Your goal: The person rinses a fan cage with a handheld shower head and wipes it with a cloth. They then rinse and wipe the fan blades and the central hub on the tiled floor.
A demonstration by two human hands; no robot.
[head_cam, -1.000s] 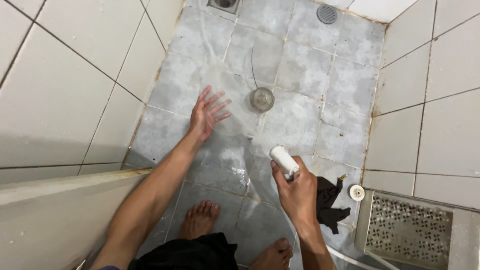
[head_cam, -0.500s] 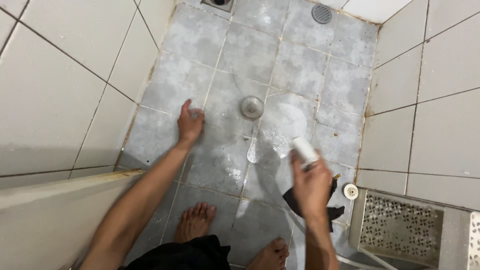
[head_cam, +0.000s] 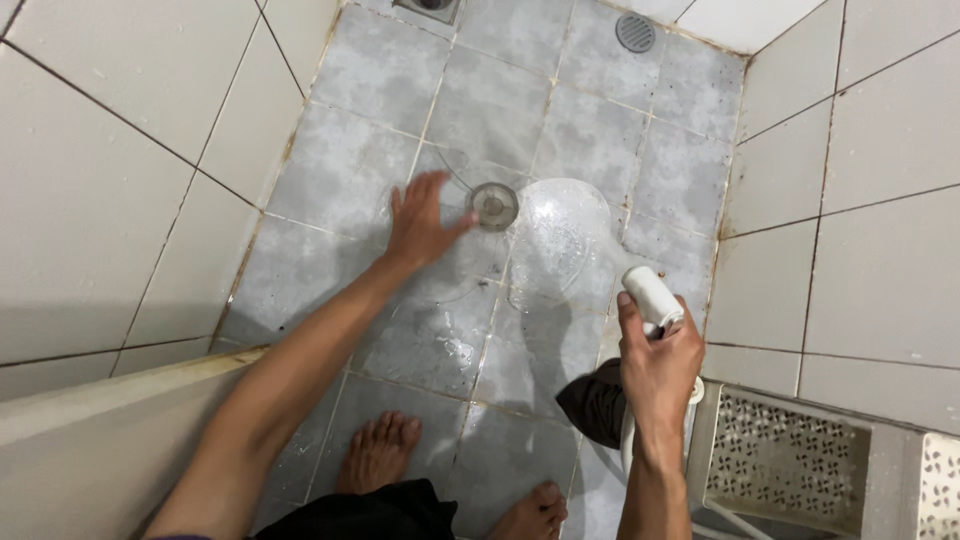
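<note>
My right hand (head_cam: 658, 365) grips a white hand sprayer (head_cam: 650, 295) with its hose running down past my wrist. Water fans out of it onto the wet grey floor tiles (head_cam: 560, 235). My left hand (head_cam: 420, 222) is spread flat on the wet floor, fingertips just left of the round metal floor drain (head_cam: 493, 204). The fingers are blurred from moving.
My bare feet (head_cam: 380, 450) stand on the tiles at the bottom. A dark cloth (head_cam: 595, 400) lies beside my right wrist. A perforated white rack (head_cam: 790, 460) sits at lower right. White tiled walls close in on both sides; a second drain (head_cam: 636, 32) is in the far corner.
My left hand has slid right across the floor toward the drain. The sprayer hand stays low right, and the water patch now lands right of the drain.
</note>
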